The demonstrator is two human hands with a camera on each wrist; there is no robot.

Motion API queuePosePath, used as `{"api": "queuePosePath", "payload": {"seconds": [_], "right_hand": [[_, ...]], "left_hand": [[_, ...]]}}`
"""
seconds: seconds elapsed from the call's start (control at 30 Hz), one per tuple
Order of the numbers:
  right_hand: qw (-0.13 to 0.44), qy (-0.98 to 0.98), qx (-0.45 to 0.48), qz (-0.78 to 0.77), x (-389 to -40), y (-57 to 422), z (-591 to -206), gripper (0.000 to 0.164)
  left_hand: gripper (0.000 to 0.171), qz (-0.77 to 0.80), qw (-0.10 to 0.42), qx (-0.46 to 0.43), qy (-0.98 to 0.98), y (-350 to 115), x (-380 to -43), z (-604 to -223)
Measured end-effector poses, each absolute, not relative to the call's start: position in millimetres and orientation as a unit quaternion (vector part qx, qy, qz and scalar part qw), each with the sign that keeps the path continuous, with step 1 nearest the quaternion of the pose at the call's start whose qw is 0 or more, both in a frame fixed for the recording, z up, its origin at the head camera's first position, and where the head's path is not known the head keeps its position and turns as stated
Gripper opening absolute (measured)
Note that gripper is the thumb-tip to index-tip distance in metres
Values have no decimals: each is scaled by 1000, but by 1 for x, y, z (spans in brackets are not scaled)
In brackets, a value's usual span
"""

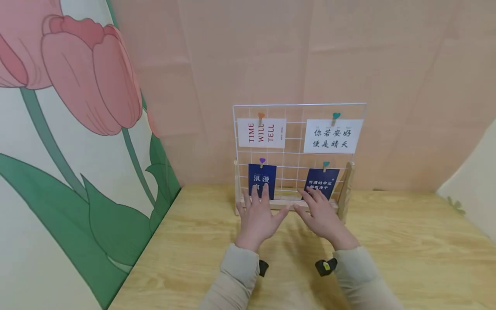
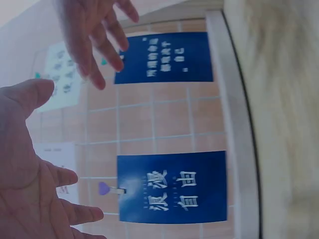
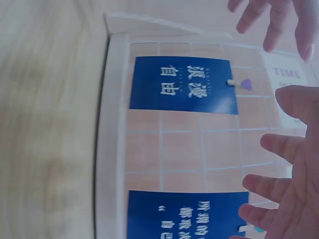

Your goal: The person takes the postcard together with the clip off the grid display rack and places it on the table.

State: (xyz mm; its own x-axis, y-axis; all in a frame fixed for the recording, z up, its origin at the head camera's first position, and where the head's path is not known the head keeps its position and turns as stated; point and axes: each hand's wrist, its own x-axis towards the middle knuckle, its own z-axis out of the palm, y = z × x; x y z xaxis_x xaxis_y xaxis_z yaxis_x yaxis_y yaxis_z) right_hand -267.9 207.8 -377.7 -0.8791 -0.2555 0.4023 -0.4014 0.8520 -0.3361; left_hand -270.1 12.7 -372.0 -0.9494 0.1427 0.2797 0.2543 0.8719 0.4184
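A white wire grid [image 1: 294, 160] stands upright in a wooden base [image 1: 345, 193], with several cards clipped to it. My left hand [image 1: 256, 217] is held with fingers spread in front of the lower left blue card [image 2: 172, 187], which hangs from a purple heart clip [image 2: 103, 188]. Before the lower right blue card [image 2: 167, 58] is my right hand [image 1: 323, 215], fingers extended and holding nothing. That card hangs from a teal heart clip [image 1: 326, 164]. In the left wrist view a gap shows between the left fingers and the grid.
Above hang a white card with red lettering [image 1: 261, 133], under an orange clip [image 1: 261, 116], and a white card with black characters [image 1: 333, 136], under a green clip [image 1: 336, 116]. The stand is on a wood-grain table [image 1: 407, 241], before a pink backdrop [image 1: 407, 86]. A tulip-painted wall [image 1: 69, 172] rises at left.
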Motion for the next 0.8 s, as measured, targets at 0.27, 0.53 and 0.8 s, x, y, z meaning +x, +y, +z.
{"api": "queuePosePath", "payload": {"seconds": [0.27,0.53,0.8], "right_hand": [[165,-945,167,228,-276,205,-361,60],[164,-936,180,254,-285,199,-346,61],[179,-929,194,259,-298,193,-312,60]], "left_hand": [[92,-270,126,-107,-949,8,-281,-351],[94,-336,87,-124,-930,5,-288,-346],[93,-407,86,-136,-899,-5,-307,-336]]}}
